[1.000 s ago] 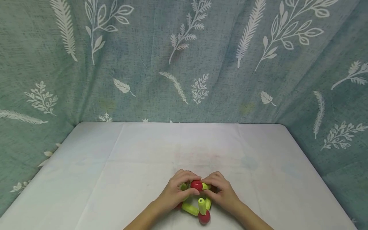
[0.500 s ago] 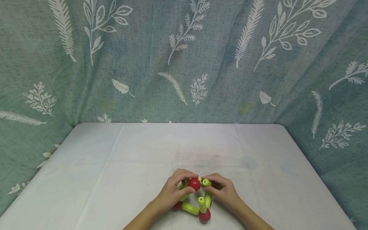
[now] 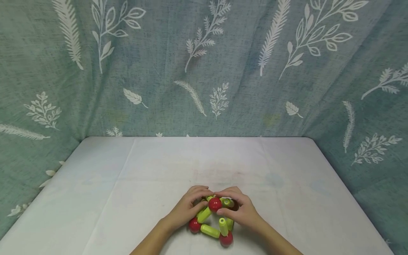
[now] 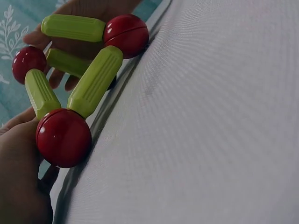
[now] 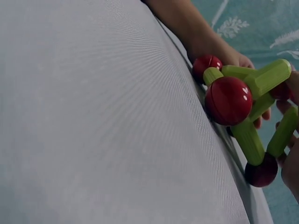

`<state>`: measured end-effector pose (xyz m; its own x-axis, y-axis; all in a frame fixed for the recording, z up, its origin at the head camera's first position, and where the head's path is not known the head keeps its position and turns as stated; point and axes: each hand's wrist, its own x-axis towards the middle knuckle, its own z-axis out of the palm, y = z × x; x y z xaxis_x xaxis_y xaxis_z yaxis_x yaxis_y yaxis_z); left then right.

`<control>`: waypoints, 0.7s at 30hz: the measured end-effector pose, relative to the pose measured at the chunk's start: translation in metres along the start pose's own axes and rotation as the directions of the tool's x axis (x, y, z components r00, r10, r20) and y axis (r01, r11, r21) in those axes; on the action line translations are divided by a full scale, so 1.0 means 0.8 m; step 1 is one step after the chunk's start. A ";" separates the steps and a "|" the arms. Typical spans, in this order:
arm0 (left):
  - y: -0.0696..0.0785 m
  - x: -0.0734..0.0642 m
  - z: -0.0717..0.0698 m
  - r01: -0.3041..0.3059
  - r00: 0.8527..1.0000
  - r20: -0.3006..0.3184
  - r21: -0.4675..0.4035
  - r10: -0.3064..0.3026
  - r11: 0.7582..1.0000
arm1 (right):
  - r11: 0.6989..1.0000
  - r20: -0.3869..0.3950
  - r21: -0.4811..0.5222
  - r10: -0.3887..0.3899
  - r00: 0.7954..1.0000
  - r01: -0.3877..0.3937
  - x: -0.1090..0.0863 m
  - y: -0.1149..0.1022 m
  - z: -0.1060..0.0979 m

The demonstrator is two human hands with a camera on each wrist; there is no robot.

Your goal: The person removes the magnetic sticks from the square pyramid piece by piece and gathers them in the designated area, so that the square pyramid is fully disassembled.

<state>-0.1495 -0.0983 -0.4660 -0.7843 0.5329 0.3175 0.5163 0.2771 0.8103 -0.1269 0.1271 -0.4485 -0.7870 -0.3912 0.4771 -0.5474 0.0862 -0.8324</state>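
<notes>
A small frame of red balls and yellow-green rods stands on the white table between the two hands. My right hand (image 3: 240, 207) pinches the raised red ball (image 3: 215, 204) between thumb and fingertips. Left of that ball, my left hand (image 3: 188, 205) curls its thumb and fingers about a yellow-green rod (image 3: 209, 198) at the back. A slanting rod (image 3: 204, 215) runs from the raised ball down to a red ball (image 3: 194, 225) at the left. In the right wrist view, the front red ball (image 5: 229, 100) carries a rod (image 5: 271, 77) with a free end. Fingers hide the back.
The white-covered table (image 3: 153, 170) extends behind and to both sides of the frame. A green leaf-patterned cloth (image 3: 159, 71) hangs beyond its far edge and along the sides. Another dark red ball (image 5: 261, 170) sits at the frame's right side.
My left hand has slid off the raised ball to the left, onto the rod. My right hand has moved from the right-hand rod onto that ball. The lower left ball now shows fully.
</notes>
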 end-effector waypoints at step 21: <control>0.002 -0.006 0.000 0.038 0.954 -0.292 -0.080 -0.060 0.996 | 0.984 0.009 -0.127 -0.123 0.992 0.123 0.003 -0.006 0.012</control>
<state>-0.1453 -0.1004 -0.4663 -0.8800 0.2585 0.3984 0.4570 0.2326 0.8585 -0.1230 0.1168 -0.4461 -0.7113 -0.4071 0.5729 -0.6716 0.1532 -0.7249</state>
